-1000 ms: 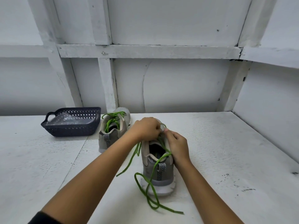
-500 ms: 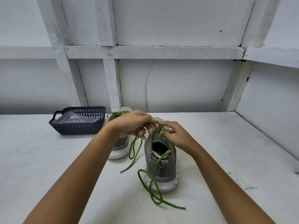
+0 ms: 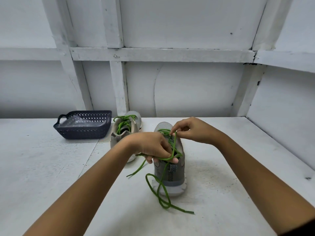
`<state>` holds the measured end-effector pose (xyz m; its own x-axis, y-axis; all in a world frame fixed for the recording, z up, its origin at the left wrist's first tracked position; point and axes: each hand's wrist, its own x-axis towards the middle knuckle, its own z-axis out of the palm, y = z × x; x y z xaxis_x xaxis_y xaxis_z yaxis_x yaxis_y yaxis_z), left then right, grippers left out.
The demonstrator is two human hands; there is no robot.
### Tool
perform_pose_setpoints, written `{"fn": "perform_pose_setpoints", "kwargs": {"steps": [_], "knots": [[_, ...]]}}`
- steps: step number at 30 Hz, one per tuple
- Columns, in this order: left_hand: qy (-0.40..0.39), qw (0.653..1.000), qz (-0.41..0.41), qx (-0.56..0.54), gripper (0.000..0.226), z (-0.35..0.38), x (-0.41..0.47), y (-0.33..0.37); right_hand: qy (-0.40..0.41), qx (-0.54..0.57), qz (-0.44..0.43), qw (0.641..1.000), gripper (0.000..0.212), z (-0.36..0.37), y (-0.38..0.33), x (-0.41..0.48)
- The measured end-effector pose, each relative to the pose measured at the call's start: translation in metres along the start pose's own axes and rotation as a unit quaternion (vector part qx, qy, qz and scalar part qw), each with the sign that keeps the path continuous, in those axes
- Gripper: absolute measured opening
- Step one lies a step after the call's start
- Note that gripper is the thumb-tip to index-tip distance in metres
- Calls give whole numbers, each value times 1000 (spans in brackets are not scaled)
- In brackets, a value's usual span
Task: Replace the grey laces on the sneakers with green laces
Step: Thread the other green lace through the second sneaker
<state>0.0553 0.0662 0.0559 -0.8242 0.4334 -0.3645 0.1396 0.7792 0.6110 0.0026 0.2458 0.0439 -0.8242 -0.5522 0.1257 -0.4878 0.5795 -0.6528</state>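
The near sneaker (image 3: 170,172) is standing at the middle of the desk (image 3: 230,167), heel toward the person, its green lace (image 3: 166,158) trailing off in loops toward 6 o'clock. The left hand (image 3: 150,147) is pinching a strand over the collar, and the right hand (image 3: 192,130), at 1 o'clock, is pinching the lace above the tongue. The second sneaker (image 3: 127,128), already green-laced, is sitting at 10 o'clock, with a dark basket (image 3: 81,133) just beside it at its 9 o'clock
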Motion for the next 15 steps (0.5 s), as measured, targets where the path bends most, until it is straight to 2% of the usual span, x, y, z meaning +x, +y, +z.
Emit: {"fn": "perform_pose_setpoints", "kwargs": {"steps": [3,7,9,10,12,15], "knots": [[46,999,11,-11,9,1,-2,-4,7,7,0,1000,21,-2,-2,-3],[146,986,19,-78,14,-14,-9,-18,7,9,-4,1000,20,-5,-4,-9],[203,964,20,-170,15,-28,-12,-24,-4,-4,-8,1000,26,-5,-4,-11],[222,940,21,-257,16,-36,-14,-26,-10,-16,-7,1000,28,-5,-5,-11],[217,871,38,-439,20,-50,-16,-28,-36,-25,-3,999,30,-4,-9,-11],[167,787,102,-586,17,-60,-20,-26,-58,13,0,998,35,-2,-22,-8]]}}
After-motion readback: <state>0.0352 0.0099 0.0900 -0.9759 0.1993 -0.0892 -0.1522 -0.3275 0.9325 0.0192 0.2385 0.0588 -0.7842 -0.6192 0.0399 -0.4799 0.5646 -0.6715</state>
